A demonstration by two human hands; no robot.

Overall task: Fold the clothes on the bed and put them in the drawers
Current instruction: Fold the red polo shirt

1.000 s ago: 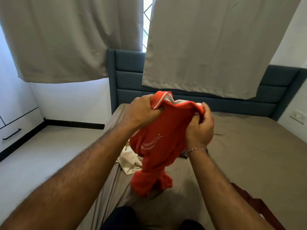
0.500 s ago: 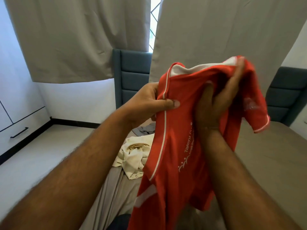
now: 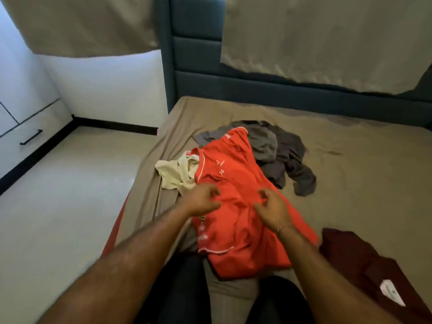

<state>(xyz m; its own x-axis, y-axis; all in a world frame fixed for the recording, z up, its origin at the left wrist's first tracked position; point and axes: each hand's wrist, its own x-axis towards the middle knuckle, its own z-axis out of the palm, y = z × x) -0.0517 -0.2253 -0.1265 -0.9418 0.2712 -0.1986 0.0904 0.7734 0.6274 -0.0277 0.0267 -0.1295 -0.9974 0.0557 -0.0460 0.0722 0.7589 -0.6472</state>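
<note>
A red shirt (image 3: 236, 174) with white piping lies spread and crumpled on the tan bed sheet (image 3: 355, 174), in front of my knees. My left hand (image 3: 203, 201) hovers at the shirt's left edge, fingers loosely curled with a gap to the thumb. Over the middle of the shirt is my right hand (image 3: 272, 210), also loosely curled. Neither hand plainly holds the fabric; the frame is blurred. A white drawer front (image 3: 35, 127) with a black handle is at the far left.
A cream garment (image 3: 174, 171) lies left of the red shirt and a grey garment (image 3: 278, 150) behind it. A maroon garment (image 3: 360, 260) with a white tag lies at the right. The blue headboard (image 3: 198, 57) and curtains (image 3: 315, 38) stand behind. Pale floor (image 3: 65, 195) runs along the left.
The red shirt, held up in both hands before, now lies on the bed. Both hands have let go and come down over it. My view has tilted downward.
</note>
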